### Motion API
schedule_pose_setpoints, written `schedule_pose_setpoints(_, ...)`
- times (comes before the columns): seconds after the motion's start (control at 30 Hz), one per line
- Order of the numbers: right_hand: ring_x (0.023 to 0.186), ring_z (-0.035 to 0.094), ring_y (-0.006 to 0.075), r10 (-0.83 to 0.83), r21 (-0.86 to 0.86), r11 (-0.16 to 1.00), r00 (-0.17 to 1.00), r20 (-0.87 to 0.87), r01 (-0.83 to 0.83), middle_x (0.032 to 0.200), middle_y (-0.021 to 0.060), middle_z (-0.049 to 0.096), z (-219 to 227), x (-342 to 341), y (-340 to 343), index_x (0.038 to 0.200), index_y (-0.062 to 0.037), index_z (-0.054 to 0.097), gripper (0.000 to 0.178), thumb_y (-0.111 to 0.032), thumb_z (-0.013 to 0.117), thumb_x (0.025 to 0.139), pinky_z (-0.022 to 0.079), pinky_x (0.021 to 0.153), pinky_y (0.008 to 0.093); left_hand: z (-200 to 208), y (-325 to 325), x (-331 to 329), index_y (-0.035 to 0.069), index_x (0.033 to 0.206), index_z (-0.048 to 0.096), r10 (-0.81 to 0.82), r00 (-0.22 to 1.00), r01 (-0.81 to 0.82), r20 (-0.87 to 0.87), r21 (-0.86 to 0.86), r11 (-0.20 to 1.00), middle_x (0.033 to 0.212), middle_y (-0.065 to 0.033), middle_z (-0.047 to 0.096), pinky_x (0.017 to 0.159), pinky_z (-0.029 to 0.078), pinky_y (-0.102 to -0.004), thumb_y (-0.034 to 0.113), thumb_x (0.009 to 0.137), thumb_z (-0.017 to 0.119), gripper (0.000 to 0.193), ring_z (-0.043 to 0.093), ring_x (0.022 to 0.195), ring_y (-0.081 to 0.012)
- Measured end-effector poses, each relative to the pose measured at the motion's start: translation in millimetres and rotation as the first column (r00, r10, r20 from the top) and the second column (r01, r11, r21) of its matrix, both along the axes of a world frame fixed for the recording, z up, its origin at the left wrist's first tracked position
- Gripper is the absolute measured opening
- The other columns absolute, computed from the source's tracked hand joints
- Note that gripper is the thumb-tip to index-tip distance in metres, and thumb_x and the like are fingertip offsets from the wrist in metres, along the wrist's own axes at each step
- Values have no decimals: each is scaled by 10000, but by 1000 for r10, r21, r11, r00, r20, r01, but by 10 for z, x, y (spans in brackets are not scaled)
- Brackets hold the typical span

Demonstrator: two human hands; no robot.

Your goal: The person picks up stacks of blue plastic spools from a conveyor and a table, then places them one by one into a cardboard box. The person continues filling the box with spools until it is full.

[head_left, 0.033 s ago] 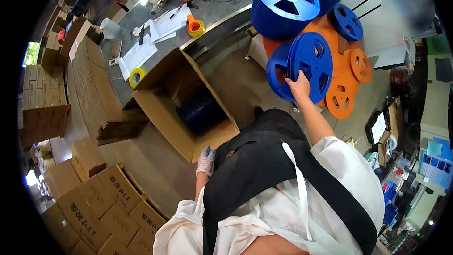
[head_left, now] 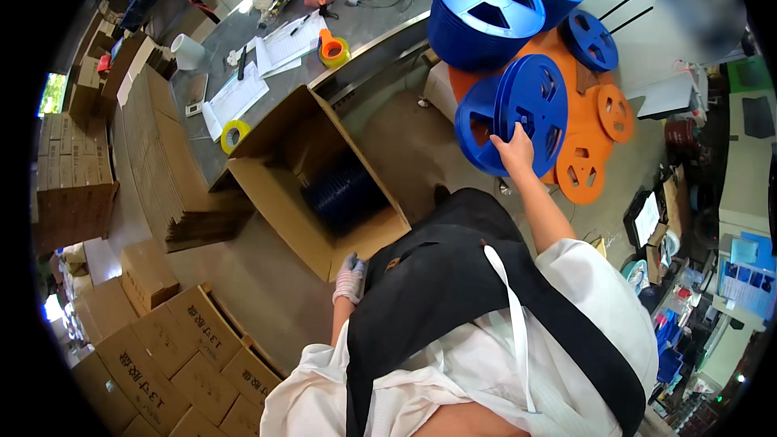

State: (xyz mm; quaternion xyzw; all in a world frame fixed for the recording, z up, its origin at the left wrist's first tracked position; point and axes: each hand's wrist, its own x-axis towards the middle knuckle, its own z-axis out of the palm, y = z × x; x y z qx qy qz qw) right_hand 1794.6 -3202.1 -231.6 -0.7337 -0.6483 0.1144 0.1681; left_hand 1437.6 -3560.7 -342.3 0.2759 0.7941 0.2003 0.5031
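Note:
My right hand [head_left: 515, 150], bare, is closed on a blue plastic reel [head_left: 549, 102] with cut-out openings. The thumb lies near the reel's hub; some fingers are hidden behind it. This reel leans against further blue reel discs [head_left: 477, 123] just left of it, above an orange surface. My left hand [head_left: 349, 278] wears a pale striped glove with bluish fingertips. Its fingers bend over the near edge of an open cardboard box [head_left: 279, 214], partly covered by my black apron. Inside the box, dark blue reels [head_left: 344, 194] stand side by side on edge.
Stacked blue reels [head_left: 488, 12] and orange discs [head_left: 580, 168] lie beyond my right hand. A grey table [head_left: 212, 40] holds papers, yellow tape [head_left: 235, 136] and an orange tape dispenser [head_left: 331, 48]. Flattened cartons [head_left: 166, 154] stand at left; closed boxes [head_left: 174, 348] fill the lower left.

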Motion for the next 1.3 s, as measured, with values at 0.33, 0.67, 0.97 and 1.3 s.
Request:
schedule_pose_setpoints(0.33, 928, 656, 292, 25, 14, 993, 95, -995, -119, 1127, 268, 585, 2240, -603, -834, 1251, 104, 396, 525, -106, 516, 786, 580, 767, 356, 513, 705, -674, 31, 1320, 456, -36, 996, 16, 85, 226, 974, 1242, -185, 573, 967, 416, -308, 244, 902, 585, 487, 553, 1150, -247)
schedule_pose_setpoints(0.67, 916, 669, 256, -130, -5, 964, -459, -879, -264, 1125, 219, 602, 1812, -1107, -1035, 1334, 14, 358, 556, -53, 509, 803, 599, 757, 328, 1295, 986, -1246, 35, 1305, 493, 341, 862, -504, 375, 571, 648, 1177, -81, 585, 970, 398, -264, 42, 929, 535, 378, 537, 1099, -144)
schedule_pose_setpoints(0.97, 967, 656, 276, -176, 59, 923, -555, -813, -379, 1157, 221, 588, 1834, -1427, -872, 1334, 13, 358, 543, -34, 495, 811, 593, 796, 355, 1589, 909, -1308, 28, 1301, 496, 449, 742, -667, 498, 616, 419, 1196, -99, 579, 985, 401, -249, 27, 930, 526, 372, 544, 1099, -142)
schedule_pose_setpoints(1.3, 995, 641, 286, -159, -2, 923, -377, -912, -384, 1189, 226, 568, 1900, -1774, -834, 1315, 23, 386, 550, -59, 538, 793, 564, 839, 367, 2161, 1319, -952, 5, 1223, 542, 548, 822, -407, 155, 833, 374, 1103, -126, 618, 893, 464, -280, 59, 898, 562, 330, 593, 1032, -189)
